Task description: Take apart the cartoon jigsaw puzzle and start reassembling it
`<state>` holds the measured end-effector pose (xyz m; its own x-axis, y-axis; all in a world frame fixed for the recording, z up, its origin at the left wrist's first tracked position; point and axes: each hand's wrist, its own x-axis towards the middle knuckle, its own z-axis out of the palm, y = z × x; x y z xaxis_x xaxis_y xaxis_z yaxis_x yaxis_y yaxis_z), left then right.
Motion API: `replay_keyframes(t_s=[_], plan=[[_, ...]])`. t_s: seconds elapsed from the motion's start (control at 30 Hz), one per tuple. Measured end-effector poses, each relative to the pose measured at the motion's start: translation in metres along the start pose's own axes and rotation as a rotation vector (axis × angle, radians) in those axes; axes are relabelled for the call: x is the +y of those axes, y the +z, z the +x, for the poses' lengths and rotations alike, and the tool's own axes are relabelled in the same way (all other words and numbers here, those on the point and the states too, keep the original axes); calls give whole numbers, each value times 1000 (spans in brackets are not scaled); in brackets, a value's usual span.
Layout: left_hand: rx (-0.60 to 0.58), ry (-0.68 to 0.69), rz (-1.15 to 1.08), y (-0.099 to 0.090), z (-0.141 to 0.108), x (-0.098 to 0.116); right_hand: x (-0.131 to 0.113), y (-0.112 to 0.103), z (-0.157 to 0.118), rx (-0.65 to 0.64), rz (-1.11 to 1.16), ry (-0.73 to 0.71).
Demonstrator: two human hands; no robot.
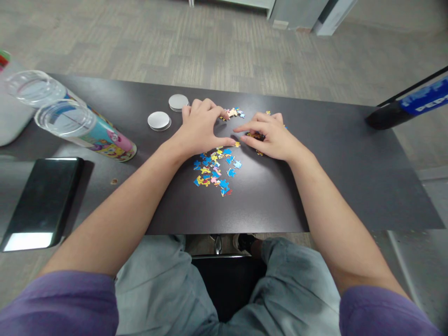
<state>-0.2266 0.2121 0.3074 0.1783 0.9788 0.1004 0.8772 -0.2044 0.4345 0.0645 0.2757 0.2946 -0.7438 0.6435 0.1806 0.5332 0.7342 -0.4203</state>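
A loose pile of small jigsaw puzzle pieces, mostly blue and yellow with some pink, lies on the dark table in front of me. My left hand rests above the pile with thumb and fingers apart; its thumb tip touches or nearly touches a small yellow piece. More pieces lie beyond its fingertips. Over another cluster of darker puzzle pieces curves my right hand, its index finger stretched toward the left hand. The palm hides part of that cluster. Neither hand visibly grips a piece.
Two stacks of round white discs sit left of my left hand. Farther left stand two clear-topped cartoon-printed tubes and a black glossy device. A dark bottle with a blue label is at the right end of the table.
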Motion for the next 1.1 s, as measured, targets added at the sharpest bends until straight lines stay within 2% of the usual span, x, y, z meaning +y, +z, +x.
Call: replay_keyframes(t_s=[0.13,0.27,0.43,0.57,0.73,0.93,1.1], plan=[[43,-68,-18,-1,1,-2,0,0,0,-3,-11,13],[117,-139,-28,-2,3,-13,-2,4,2,1,-50,41],[166,-146,-19,1,4,-26,-14,9,3,-17,-76,20],[154,-168,-21,1,5,-24,-17,7,3,-47,-66,-10],[169,-266,-7,-4,4,-18,-10,-1,1,15,-113,49],[150,-211,0,-2,4,-22,-5,-4,0,54,-137,79],[216,-148,21,3,3,-20,-1,-2,0,59,-125,70]])
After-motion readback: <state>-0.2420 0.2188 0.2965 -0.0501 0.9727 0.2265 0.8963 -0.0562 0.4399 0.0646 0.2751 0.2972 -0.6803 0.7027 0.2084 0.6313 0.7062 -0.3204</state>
